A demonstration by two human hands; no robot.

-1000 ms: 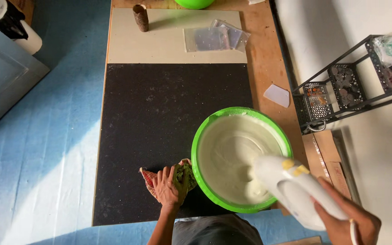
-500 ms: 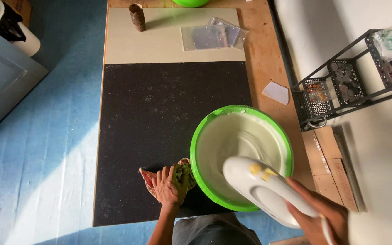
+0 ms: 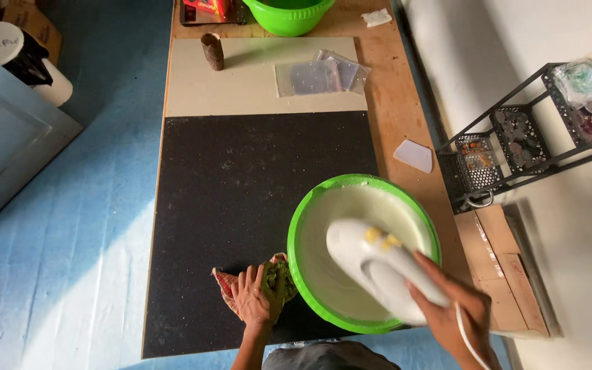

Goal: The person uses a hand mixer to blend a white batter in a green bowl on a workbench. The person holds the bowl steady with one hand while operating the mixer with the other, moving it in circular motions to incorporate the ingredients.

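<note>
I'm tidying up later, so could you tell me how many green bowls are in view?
2: one bowl at the table's near right, under the mixer; another at the far edge, partly cropped.
</note>
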